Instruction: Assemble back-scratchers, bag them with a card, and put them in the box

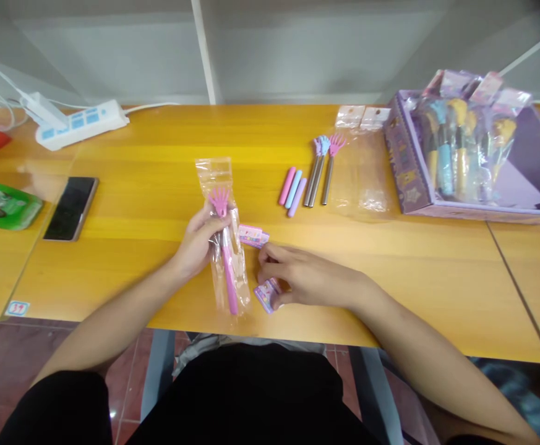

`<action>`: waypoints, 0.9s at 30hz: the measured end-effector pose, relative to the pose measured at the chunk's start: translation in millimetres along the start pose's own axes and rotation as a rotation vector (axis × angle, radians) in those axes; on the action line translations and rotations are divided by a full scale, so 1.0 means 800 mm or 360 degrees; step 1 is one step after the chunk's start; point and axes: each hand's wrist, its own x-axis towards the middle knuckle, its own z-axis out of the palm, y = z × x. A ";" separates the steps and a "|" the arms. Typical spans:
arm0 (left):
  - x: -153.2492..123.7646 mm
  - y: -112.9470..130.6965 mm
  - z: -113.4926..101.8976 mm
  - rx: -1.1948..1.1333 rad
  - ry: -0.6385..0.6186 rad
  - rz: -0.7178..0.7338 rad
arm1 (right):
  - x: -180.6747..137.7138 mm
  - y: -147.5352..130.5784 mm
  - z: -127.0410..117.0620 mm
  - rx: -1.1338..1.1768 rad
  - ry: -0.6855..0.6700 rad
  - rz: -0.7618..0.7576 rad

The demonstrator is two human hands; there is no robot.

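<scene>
My left hand (200,238) is closed around a clear plastic bag (216,168) with a pink back scratcher (229,272) inside, its hand-shaped head toward the far side. To the right, my right hand (292,272) pinches a small purple printed card (266,295) between thumb and fingers. More printed cards (251,235) lie in a small pile between my hands. Farther off are three loose handle sleeves (290,188) in pink, blue and purple. Beside them rest three metal scratcher rods (317,176) with purple, blue and pink hand-shaped heads.
Flat clear bags (360,167) lie right of the rods. A purple display box (411,179) holds several bagged scratchers (459,148) at the right. At the left are a phone (71,209), a green packet (5,203) and a white power strip (81,125) with cables.
</scene>
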 end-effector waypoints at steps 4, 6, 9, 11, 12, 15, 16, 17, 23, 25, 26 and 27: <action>-0.011 -0.011 -0.002 0.0168 -0.0366 -0.0074 | -0.007 0.007 -0.016 0.0248 0.0065 0.0122; -0.021 -0.015 0.000 0.0217 -0.0622 -0.0175 | -0.011 0.012 -0.025 0.0368 0.0070 0.0211; -0.039 -0.019 0.005 0.0259 -0.1021 -0.0399 | -0.017 0.018 -0.034 0.0490 0.0002 0.0311; -0.049 -0.021 0.010 0.0311 -0.1266 -0.0542 | -0.019 0.023 -0.038 0.0538 0.0043 0.0305; -0.053 -0.021 0.013 0.0352 -0.1360 -0.0591 | -0.019 0.025 -0.039 0.0557 0.0112 0.0301; -0.059 -0.020 0.016 0.0556 -0.1487 -0.0599 | -0.018 0.028 -0.039 0.0665 0.0456 0.0335; -0.059 -0.019 0.016 0.0627 -0.1488 -0.0571 | -0.018 0.028 -0.039 0.0734 0.0600 0.0353; -0.058 -0.018 0.016 0.0690 -0.1476 -0.0542 | -0.018 0.026 -0.040 0.0804 0.0758 0.0365; -0.055 -0.019 0.012 0.0726 -0.1316 -0.0581 | -0.030 0.001 -0.050 0.0875 0.0861 0.0094; -0.055 -0.020 0.013 0.0723 -0.1232 -0.0515 | -0.030 -0.005 -0.052 0.0840 0.0349 -0.0025; -0.055 -0.020 0.013 0.0747 -0.1187 -0.0462 | -0.028 -0.006 -0.052 0.0820 0.0153 -0.0056; -0.055 -0.020 0.014 0.0777 -0.1144 -0.0411 | -0.026 -0.007 -0.051 0.0800 0.0041 -0.0071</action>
